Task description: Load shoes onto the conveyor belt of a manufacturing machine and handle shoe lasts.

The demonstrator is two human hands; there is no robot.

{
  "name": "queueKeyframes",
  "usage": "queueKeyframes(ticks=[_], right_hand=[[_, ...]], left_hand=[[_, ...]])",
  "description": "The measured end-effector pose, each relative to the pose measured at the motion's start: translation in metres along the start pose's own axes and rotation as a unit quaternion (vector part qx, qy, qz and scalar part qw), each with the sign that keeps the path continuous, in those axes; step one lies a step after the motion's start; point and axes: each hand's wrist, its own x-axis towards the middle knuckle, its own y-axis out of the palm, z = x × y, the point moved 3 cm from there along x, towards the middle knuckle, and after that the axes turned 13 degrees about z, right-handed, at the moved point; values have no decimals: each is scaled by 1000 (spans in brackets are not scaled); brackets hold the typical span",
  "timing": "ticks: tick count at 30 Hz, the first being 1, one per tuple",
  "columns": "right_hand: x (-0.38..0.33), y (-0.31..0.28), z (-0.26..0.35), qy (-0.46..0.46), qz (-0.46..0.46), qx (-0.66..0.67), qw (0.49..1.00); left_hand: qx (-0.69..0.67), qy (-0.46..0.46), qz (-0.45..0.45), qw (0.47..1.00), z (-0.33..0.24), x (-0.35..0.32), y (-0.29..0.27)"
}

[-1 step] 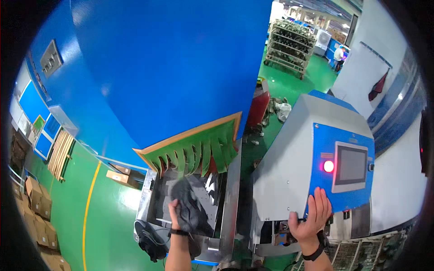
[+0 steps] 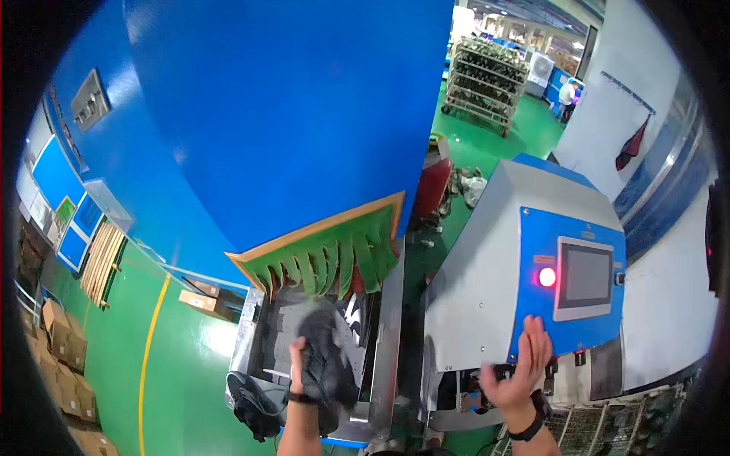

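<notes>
The head view shows a dark piece (image 2: 328, 365) just in front of the green curtain (image 2: 323, 262), on the person's side of it. The dark piece is almost black, with some greyer areas. It is longer than it is wide, it has a rounded upper end toward the curtain, and its surface looks dull and softly creased. Its outline is a little blurred, so I cannot tell exactly what kind of thing it is.

The left hand (image 2: 297, 370), in front of the curtain, holds this piece. The thumb is straight along the left edge of it; the other fingers are hidden, so I cannot tell how firmly they press.

Below the curtain lies a grey plate (image 2: 283, 328), and beside the piece there is a black-and-white thing (image 2: 353, 313). Another dark thing (image 2: 252, 404) lies lower, to the left of the curtain.

The right hand (image 2: 518, 378) is well to the right of the curtain, at the control box (image 2: 479, 281). It pinches nothing: its fingers are extended and the thumb stands apart. Whether it touches the box, I cannot tell. On the box, a lamp (image 2: 547, 277) glows red next to a dark screen (image 2: 585, 279).
</notes>
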Motion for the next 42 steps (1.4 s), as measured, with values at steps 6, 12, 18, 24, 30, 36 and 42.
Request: queueKeyframes(ticks=[6, 12, 18, 24, 30, 36, 42], right_hand=[[-53, -10, 50, -186, 241, 486, 819], [-124, 8, -11, 267, 260, 823, 428], [-228, 6, -43, 398, 300, 804, 325], [-304, -19, -77, 322, 150, 932, 70], [-271, -40, -155, 346, 97, 713, 602], [-218, -18, -171, 292, 195, 473, 808], [-167, 18, -124, 288, 439, 142, 840]], left_hand=[[104, -320, 270, 902, 88, -114, 137], [301, -233, 228, 896, 171, -149, 181], [404, -314, 183, 839, 227, -146, 162], [453, -410, 225, 759, 307, -141, 155], [432, -375, 372, 731, 294, -169, 252], [345, -384, 27, 856, 303, -134, 190], [268, -351, -29, 897, 323, -112, 128]])
